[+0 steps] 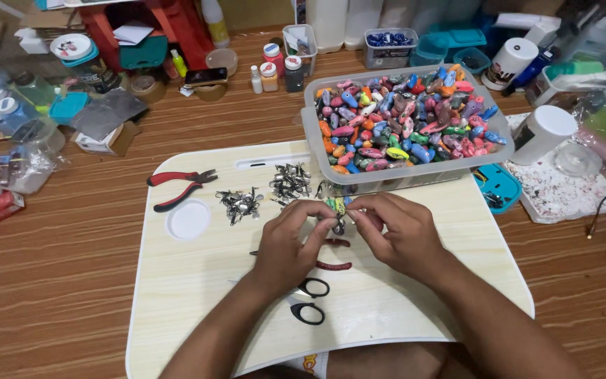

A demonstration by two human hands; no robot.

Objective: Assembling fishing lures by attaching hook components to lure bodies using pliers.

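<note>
Just in front of the clear plastic tub of painted lures [320, 144], left hand [290, 242] and right hand [393, 231] pinch one small green-yellow lure [336, 206] between meeting fingertips.

The floor [57, 281] is brown wood w/ long stripes, and a pale wood lap table [401, 309] sits on it. At the back there's a red plastic stool [170, 24] & lots of jars, tubs and boxes in a messy row. Light is soft and warm, no windows in view.
</note>
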